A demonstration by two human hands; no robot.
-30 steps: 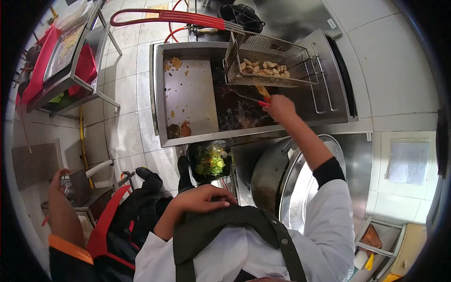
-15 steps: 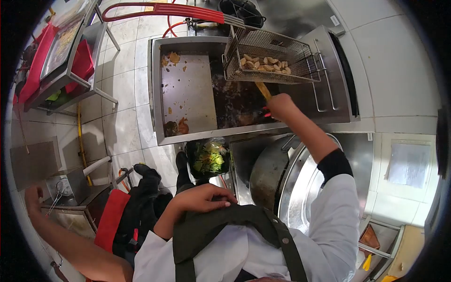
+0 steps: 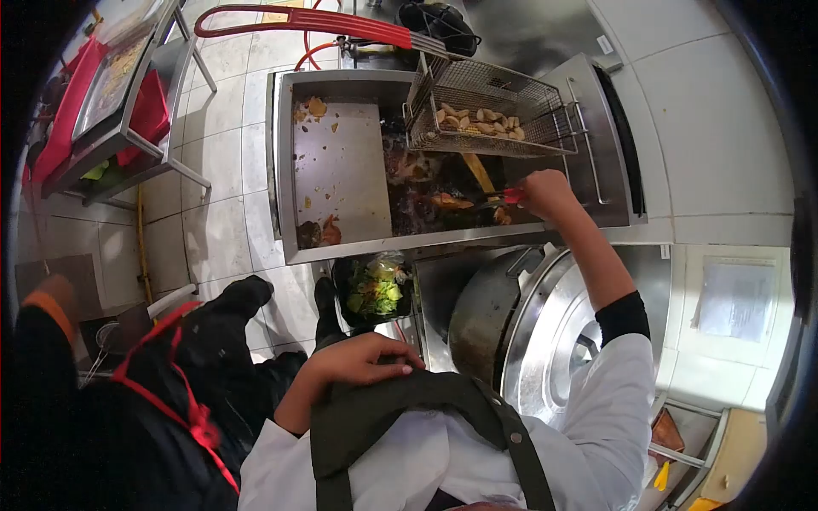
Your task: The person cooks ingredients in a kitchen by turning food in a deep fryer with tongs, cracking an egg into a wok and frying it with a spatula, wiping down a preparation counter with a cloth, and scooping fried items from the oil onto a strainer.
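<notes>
Two hands: the right hand [image 3: 548, 198] closes on a red-gripped metal utensil [image 3: 512, 196], between the wire-mesh basket [image 3: 503, 81] and the fryer's straight steel rim [image 3: 383, 245]; the left hand [image 3: 362, 364] rests on the cloth apron [image 3: 375, 409], fingers loosely curled, grip indeterminable. Dark liquid [image 3: 426, 162] leaves open room leftward, beside a smooth, crumb-strewn plate [image 3: 345, 166].

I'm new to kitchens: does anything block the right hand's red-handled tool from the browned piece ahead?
Nothing visible does: the tool in the right hand points at the browned piece; the wire basket sits beyond that path.
</notes>
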